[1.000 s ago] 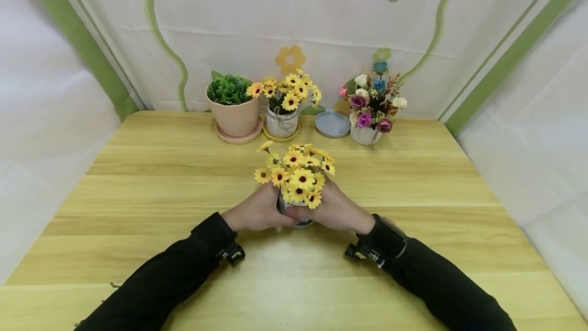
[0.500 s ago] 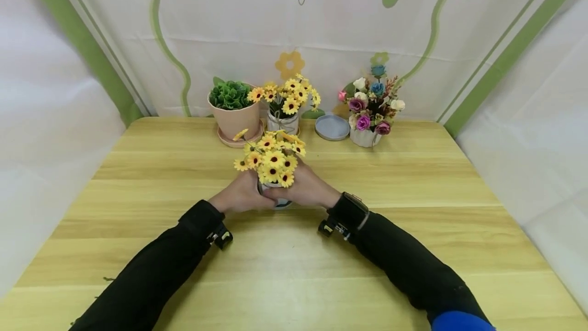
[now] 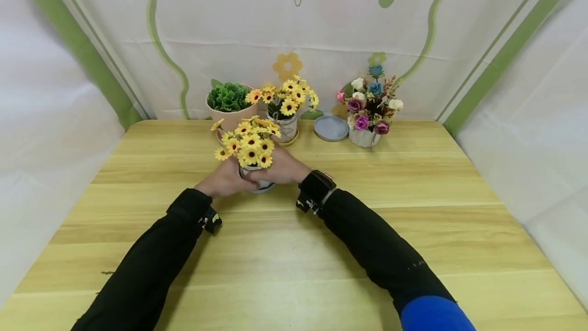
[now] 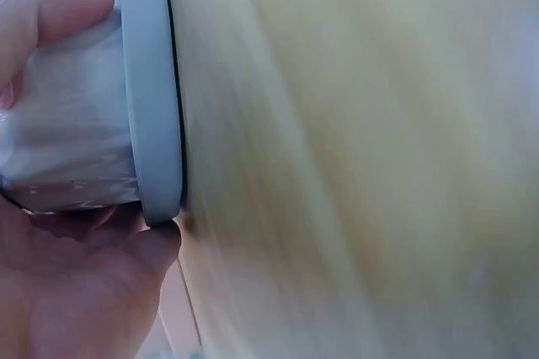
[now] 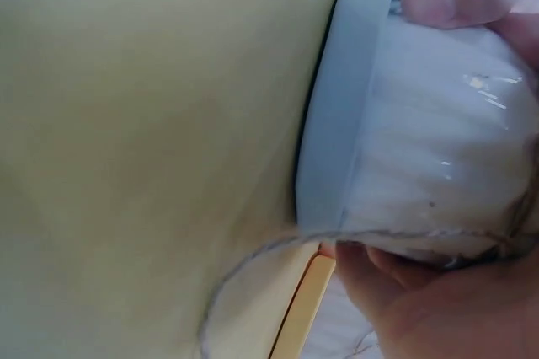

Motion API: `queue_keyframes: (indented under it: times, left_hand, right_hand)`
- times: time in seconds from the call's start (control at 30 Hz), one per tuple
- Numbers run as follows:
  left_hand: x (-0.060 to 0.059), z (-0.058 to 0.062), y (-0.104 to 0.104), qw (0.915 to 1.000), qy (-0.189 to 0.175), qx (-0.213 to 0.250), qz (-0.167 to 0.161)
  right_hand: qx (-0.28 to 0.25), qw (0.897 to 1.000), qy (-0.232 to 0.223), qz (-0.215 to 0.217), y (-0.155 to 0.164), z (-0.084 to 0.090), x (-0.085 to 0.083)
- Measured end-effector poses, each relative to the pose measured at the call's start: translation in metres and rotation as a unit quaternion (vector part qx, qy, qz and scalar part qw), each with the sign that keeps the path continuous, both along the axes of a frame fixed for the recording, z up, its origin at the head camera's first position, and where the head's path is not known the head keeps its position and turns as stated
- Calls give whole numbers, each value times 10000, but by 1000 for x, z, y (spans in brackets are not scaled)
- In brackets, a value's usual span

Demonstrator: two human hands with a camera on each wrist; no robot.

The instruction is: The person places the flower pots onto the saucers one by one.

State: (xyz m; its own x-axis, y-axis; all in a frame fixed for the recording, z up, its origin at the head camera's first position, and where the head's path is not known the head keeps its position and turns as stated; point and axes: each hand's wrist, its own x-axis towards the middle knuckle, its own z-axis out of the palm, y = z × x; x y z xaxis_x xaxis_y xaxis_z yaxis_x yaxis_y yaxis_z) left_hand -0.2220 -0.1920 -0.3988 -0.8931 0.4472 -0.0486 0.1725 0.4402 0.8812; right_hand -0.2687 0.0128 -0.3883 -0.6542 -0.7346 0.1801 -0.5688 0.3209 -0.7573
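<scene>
Both hands hold a white glazed flowerpot (image 4: 76, 123) of yellow daisies (image 3: 250, 142) between them, left of the table's middle in the head view. My left hand (image 3: 224, 178) grips its left side. On the other side, my right hand (image 3: 286, 165) curls round the pot, the two thumbs meeting in front. Under the pot is a grey-blue saucer (image 5: 349, 106), just above or on the wooden table; I cannot tell which. A loose strand of twine (image 5: 253, 251) trails from the pot in the right wrist view. The far fingers are hidden in the head view.
Behind the held pot stands a pink pot (image 3: 231, 115) with a green plant, partly covered. Beside it is another pot of yellow daisies (image 3: 288, 107) on a yellow saucer (image 3: 293, 140). Farther right are a bare grey-blue saucer (image 3: 331, 127) and a white pot (image 3: 364, 138) of mixed roses.
Both hands have carried the daisy pot and its saucer leftward and toward the back, from the table's middle to in front of the pink pot. The grip looks the same.
</scene>
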Motion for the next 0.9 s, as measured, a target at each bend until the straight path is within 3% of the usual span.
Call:
queue_keyframes:
  times: [0.2,0.33,0.47,0.7,0.9]
  left_hand:
    - [-7,0,-14,9996,-6,-185,192]
    - [-11,1,-22,9993,-57,-195,299]
    - [-13,2,-29,9992,-74,-198,333]
    - [-19,3,-42,9985,-43,-342,431]
    - [-22,4,-53,9981,21,-473,382]
  right_hand:
    - [95,9995,-312,60,-17,-1,-12]
    - [-201,9973,-705,106,-26,0,-16]
    - [-357,9966,-730,142,-34,3,-20]
    - [75,9951,-960,241,-44,7,-25]
    - [124,9940,-1066,205,-55,3,-31]
